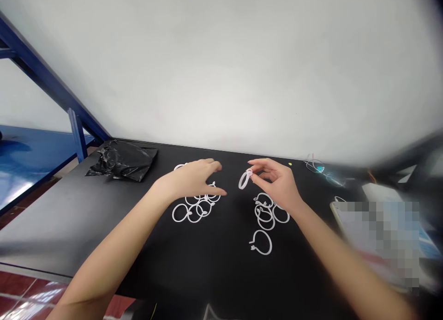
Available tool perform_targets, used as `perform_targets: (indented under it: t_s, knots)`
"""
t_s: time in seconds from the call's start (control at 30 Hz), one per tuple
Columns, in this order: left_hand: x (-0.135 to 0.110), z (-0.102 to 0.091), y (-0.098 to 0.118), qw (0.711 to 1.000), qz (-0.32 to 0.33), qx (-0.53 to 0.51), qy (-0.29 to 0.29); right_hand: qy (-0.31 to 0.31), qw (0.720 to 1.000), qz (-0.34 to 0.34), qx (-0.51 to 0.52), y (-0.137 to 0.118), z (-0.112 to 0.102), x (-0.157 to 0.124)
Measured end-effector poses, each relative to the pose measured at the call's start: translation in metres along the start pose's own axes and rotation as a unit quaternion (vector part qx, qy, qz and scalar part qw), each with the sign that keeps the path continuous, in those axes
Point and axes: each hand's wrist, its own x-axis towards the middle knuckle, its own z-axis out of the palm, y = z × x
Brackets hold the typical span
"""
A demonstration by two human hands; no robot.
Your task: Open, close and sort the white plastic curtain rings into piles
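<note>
My right hand [277,181] pinches a white plastic ring [244,179] between thumb and fingers, lifted a little above the black table [104,218]. Below that hand lies a group of several white rings [266,216], with one ring [261,242] lying apart nearer to me. My left hand [194,178] hovers with fingers spread over a second pile of several white rings [195,207] and holds nothing.
A crumpled black plastic bag [122,160] lies at the table's back left. Eyeglasses [316,166] rest at the back right, and a blurred flat object [377,232] sits at the right edge. A blue metal frame [44,82] stands to the left, against a white wall.
</note>
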Motion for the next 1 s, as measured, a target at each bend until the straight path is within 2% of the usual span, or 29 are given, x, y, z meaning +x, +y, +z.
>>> perform_targets:
  t_s: [0.07,0.13,0.23,0.4,0.57,0.8,0.87,1.0]
  knots:
    - [-0.001,0.003,0.015,0.994,0.07,-0.075,0.049,0.026,0.999,-0.023,0.035,-0.006,0.007,-0.006]
    - [0.0,0.007,0.027,0.983,0.122,-0.114,0.072,0.038,0.997,-0.052,0.049,-0.014,0.012,-0.011]
    - [0.0,0.008,0.035,0.977,0.147,-0.134,0.075,0.012,0.995,-0.081,0.053,-0.026,0.009,-0.014]
    - [-0.003,0.004,0.031,0.981,0.145,-0.121,0.054,-0.128,0.989,-0.071,0.032,-0.041,-0.006,-0.012]
    - [-0.003,0.005,0.029,0.984,0.152,-0.086,0.047,-0.122,0.988,-0.085,-0.031,-0.041,-0.008,-0.011]
    - [-0.004,0.003,0.031,0.984,0.163,-0.065,0.04,-0.097,0.985,-0.135,-0.036,-0.031,-0.001,-0.013]
    - [-0.004,0.003,0.028,0.986,0.153,-0.051,0.031,-0.105,0.987,-0.114,-0.028,-0.03,-0.001,-0.012]
    - [-0.003,0.008,0.013,0.996,0.078,0.052,0.002,-0.134,0.99,-0.005,-0.048,-0.025,-0.009,-0.005]
